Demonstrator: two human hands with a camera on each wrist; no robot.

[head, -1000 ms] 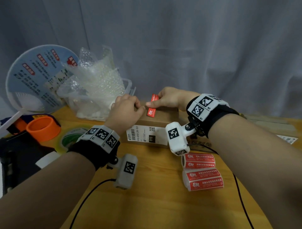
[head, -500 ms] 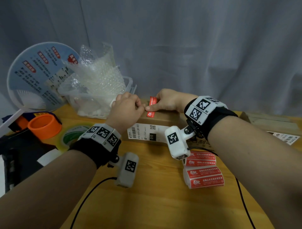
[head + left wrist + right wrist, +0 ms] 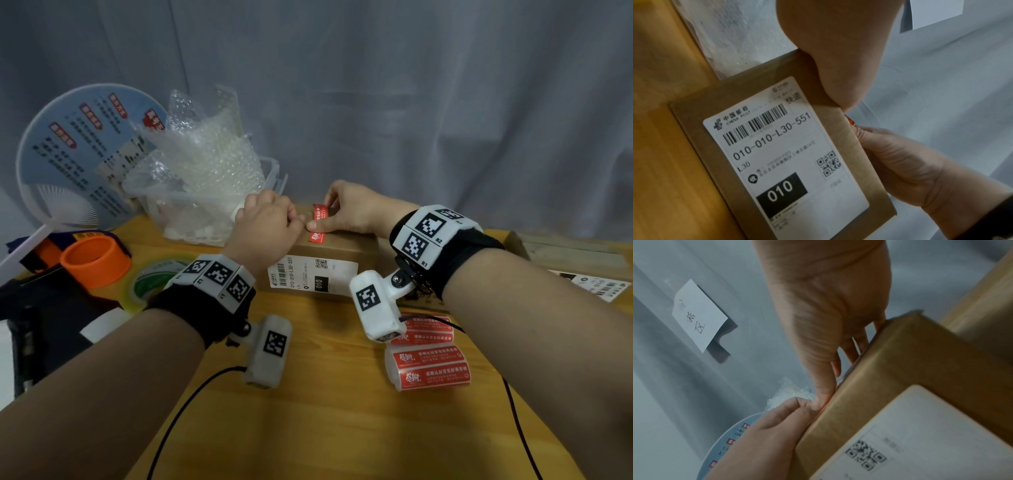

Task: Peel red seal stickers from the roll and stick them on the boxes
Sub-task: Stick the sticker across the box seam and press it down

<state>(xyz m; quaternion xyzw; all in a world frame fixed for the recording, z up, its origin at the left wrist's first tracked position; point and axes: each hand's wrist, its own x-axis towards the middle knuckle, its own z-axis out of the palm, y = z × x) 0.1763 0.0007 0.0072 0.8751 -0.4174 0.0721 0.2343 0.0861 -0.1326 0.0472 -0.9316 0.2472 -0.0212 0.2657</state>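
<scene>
A brown box (image 3: 352,251) with a white shipping label (image 3: 308,277) stands on the wooden table. A red seal sticker (image 3: 318,228) lies over its top edge, with the upper end still standing free. My right hand (image 3: 346,212) pinches the sticker against the box: the thumb presses on it and the fingers reach behind the box. My left hand (image 3: 267,222) is curled on the box's top left edge, touching the right thumb. Two sticker rolls (image 3: 428,366) lie in front of the box. In the left wrist view, only a sliver of the sticker (image 3: 849,120) shows beside the box (image 3: 859,162).
A clear bin with bubble wrap (image 3: 205,178) stands behind the box, with a round fan (image 3: 75,154) to its left. An orange tape ring (image 3: 96,260) and a green tape roll (image 3: 154,277) lie at the left. Another carton (image 3: 565,250) and a label sheet (image 3: 596,286) are at the right.
Both hands stay at the box's top edge. The right thumb has slid slightly down the sticker, pressing more of it onto the box.
</scene>
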